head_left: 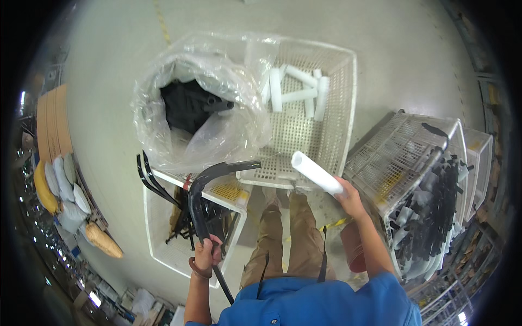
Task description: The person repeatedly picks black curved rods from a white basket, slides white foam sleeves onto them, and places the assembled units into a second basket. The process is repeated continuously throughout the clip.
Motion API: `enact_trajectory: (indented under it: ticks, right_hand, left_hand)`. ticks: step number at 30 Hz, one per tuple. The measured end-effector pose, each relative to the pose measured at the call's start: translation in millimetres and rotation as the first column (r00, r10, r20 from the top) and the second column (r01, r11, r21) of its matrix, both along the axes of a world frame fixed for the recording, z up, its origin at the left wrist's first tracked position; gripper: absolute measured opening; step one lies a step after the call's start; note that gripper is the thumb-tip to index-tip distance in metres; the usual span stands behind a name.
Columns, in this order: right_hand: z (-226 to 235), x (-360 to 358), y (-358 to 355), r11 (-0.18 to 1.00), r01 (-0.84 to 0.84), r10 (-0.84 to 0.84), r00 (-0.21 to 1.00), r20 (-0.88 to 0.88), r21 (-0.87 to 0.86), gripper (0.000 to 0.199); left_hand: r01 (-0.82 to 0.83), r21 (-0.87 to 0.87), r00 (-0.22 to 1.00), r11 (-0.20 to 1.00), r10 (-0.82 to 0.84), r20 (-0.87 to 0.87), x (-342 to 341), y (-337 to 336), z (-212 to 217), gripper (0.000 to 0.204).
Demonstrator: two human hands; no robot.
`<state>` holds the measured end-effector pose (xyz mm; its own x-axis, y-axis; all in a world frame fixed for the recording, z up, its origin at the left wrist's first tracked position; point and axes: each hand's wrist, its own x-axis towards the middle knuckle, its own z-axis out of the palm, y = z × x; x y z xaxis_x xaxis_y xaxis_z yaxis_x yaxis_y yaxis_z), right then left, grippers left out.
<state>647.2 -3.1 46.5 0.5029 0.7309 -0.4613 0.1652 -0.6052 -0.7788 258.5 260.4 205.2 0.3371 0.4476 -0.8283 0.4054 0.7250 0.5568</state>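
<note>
My left hand [209, 252] is closed around a glossy black bent tube [197, 204]. The tube rises from my fist, curves to the right, and ends near the white basket's front rim. In my right hand [349, 198] is a white foam tube [315, 171], gripped at its lower end and pointing up and left. Its open end hovers over the front edge of the white perforated basket [340, 114]. Several white tubes [299, 95] lie in that basket. To its left, a clear plastic bag [209, 144] gapes around dark tubes [187, 106].
A white crate [157, 244] at the lower left holds black bent rods. At right, an empty-looking perforated crate [397, 146] leans beside a heap of black and grey tubes [429, 217]. A reddish bucket [354, 250] stands near my right leg. Sacks [68, 187] lie far left.
</note>
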Motion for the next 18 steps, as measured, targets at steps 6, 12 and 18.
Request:
enact_trajectory:
  ticks: [6, 12, 18]
  right_hand:
    - [95.4, 16.1, -17.8, 0.983, -0.002, -0.043, 0.969, 0.243, 0.182, 0.056]
    - [157.2, 3.2, -50.2, 0.947, 0.022, -0.143, 0.922, 0.360, 0.320, 0.058]
    - [205.1, -48.3, -110.6, 0.947, -0.015, -0.170, 0.823, 0.542, 0.320, 0.061]
  left_hand:
    - [0.095, 0.055, 0.995, 0.994, -0.096, 0.015, 22.2, -16.2, 88.8, 0.046]
    - [0.152, 0.064, 0.985, 0.986, -0.157, 0.076, 13.7, -48.9, 133.6, 0.044]
    - [0.307, 0.056, 0.948, 0.950, -0.310, 0.074, 0.5, -94.8, 141.7, 0.039]
